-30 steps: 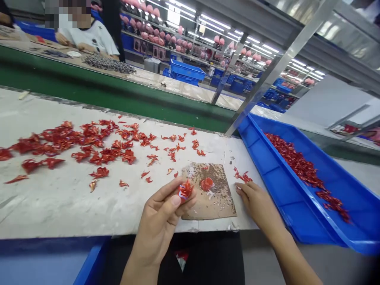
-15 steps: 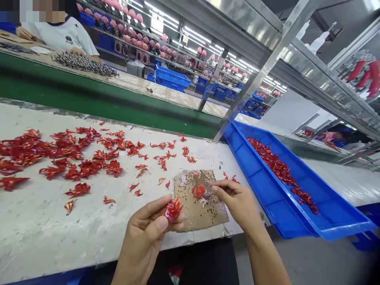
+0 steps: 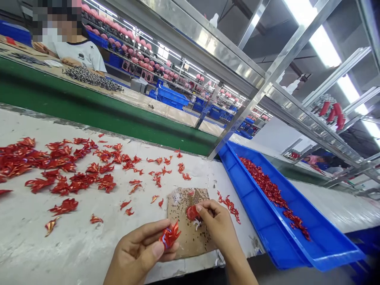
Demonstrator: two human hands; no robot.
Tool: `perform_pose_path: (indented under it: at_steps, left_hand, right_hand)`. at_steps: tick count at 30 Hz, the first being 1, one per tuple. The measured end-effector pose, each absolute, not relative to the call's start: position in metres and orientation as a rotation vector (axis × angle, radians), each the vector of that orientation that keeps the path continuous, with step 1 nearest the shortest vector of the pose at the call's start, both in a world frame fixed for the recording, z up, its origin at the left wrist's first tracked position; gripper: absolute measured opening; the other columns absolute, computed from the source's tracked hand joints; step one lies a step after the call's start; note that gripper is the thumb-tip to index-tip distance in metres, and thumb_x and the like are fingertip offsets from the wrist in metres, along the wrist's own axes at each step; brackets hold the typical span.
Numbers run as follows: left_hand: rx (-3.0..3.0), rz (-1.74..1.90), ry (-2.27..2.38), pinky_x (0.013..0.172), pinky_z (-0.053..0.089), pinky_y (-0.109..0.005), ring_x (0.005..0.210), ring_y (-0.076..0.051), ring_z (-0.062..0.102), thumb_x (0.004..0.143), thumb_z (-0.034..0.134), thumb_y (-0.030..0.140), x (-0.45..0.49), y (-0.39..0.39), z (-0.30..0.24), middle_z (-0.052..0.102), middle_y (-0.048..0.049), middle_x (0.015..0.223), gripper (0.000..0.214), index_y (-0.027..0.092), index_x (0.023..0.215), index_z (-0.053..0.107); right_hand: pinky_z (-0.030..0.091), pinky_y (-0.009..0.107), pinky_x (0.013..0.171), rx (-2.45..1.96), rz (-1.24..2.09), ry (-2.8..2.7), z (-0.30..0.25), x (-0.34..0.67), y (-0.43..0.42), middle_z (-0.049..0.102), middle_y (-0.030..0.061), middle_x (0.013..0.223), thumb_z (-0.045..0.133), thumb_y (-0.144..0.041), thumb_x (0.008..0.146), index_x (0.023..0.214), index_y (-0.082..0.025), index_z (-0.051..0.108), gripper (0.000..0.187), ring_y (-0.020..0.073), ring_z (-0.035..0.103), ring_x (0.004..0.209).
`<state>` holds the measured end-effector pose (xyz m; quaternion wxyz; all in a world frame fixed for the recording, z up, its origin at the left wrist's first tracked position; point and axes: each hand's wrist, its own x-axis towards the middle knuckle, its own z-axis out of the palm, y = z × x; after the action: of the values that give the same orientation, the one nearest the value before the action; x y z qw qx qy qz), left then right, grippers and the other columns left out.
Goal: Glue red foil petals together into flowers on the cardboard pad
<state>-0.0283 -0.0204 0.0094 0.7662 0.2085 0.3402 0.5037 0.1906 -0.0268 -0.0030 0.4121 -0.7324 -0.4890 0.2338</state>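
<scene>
My left hand [image 3: 139,251] pinches a crumpled red foil piece [image 3: 169,235] between thumb and fingers, just above the near table edge. My right hand [image 3: 216,225] is closed, its fingertips on a small round red piece [image 3: 192,212] that lies on a brown cardboard square [image 3: 184,237]. Several loose red foil pieces [image 3: 74,170] are scattered over the white tabletop [image 3: 44,253] to the left. A small heap of red pieces [image 3: 230,204] lies just right of the cardboard.
A long blue tray [image 3: 314,241] holding several red pieces [image 3: 267,186] runs along the right. A green conveyor belt [image 3: 89,111] lies behind the table. A slanted metal post [image 3: 252,101] rises at the tray's far end. Another person [image 3: 74,47] sits across, beside a pile of dark parts [image 3: 92,78].
My right hand came left from the table beside the cardboard and closed its fingertips on the round red piece. The left hand kept its foil piece. The view tilted upward.
</scene>
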Motion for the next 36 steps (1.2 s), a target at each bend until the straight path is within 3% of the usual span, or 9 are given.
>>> perform_pose_path:
  at_steps: [11,18,26,28,33,36]
  left_hand:
    - [0.443,1.043,0.711,0.067,0.064,-0.026,0.071,-0.023,0.077,0.052,0.098,0.03,-0.019,-0.02,0.003,0.079,-0.0066,0.076,0.042,0.016,0.085,0.077]
    - [0.417,0.981,0.706,0.067,0.063,-0.022,0.073,-0.02,0.076,0.06,0.095,0.026,-0.007,-0.026,0.008,0.08,-0.0087,0.081,0.042,0.014,0.096,0.077]
    - [0.409,0.979,0.684,0.068,0.064,-0.024,0.073,-0.021,0.077,0.062,0.094,0.027,0.0,-0.032,0.01,0.079,-0.0079,0.076,0.04,0.015,0.097,0.081]
    - [0.414,0.967,0.68,0.068,0.064,-0.024,0.072,-0.02,0.076,0.063,0.094,0.027,-0.001,-0.033,0.01,0.08,-0.0084,0.078,0.04,0.015,0.098,0.081]
    - [0.402,0.912,0.612,0.068,0.064,-0.025,0.076,-0.022,0.078,0.065,0.093,0.026,-0.002,-0.032,0.008,0.081,-0.0113,0.085,0.039,0.014,0.1,0.081]
    - [0.394,0.879,0.577,0.067,0.064,-0.024,0.075,-0.022,0.078,0.064,0.094,0.027,-0.004,-0.031,0.008,0.081,-0.012,0.087,0.039,0.014,0.099,0.081]
  right_hand:
    - [0.039,0.027,0.066,-1.648,0.704,-1.002,-0.002,0.195,-0.033,0.058,0.001,0.076,0.07,-0.058,0.086,0.093,-0.017,0.07,0.041,0.0139,0.046,0.068]
    - [0.043,0.022,0.063,-1.236,0.903,-0.822,0.017,0.174,-0.051,0.058,-0.0006,0.079,0.079,-0.04,0.085,0.096,-0.023,0.071,0.022,0.0113,0.049,0.068]
    - [0.043,0.02,0.06,-1.219,1.022,-0.965,0.029,0.164,-0.063,0.057,-0.0018,0.07,0.073,-0.035,0.093,0.097,-0.023,0.073,0.013,0.0093,0.051,0.062]
    - [0.046,0.02,0.067,-1.199,0.977,-1.037,0.03,0.161,-0.065,0.058,-0.001,0.078,0.071,-0.034,0.094,0.095,-0.024,0.072,0.01,0.0102,0.053,0.071]
    - [0.049,0.031,0.096,-1.144,0.92,-1.257,0.035,0.151,-0.07,0.06,0.0042,0.121,0.066,-0.031,0.097,0.094,-0.026,0.07,0.006,0.0187,0.058,0.111]
    - [0.049,0.035,0.1,-1.14,0.92,-1.29,0.039,0.145,-0.072,0.062,0.0054,0.123,0.063,-0.029,0.099,0.096,-0.028,0.069,0.007,0.0221,0.059,0.118]
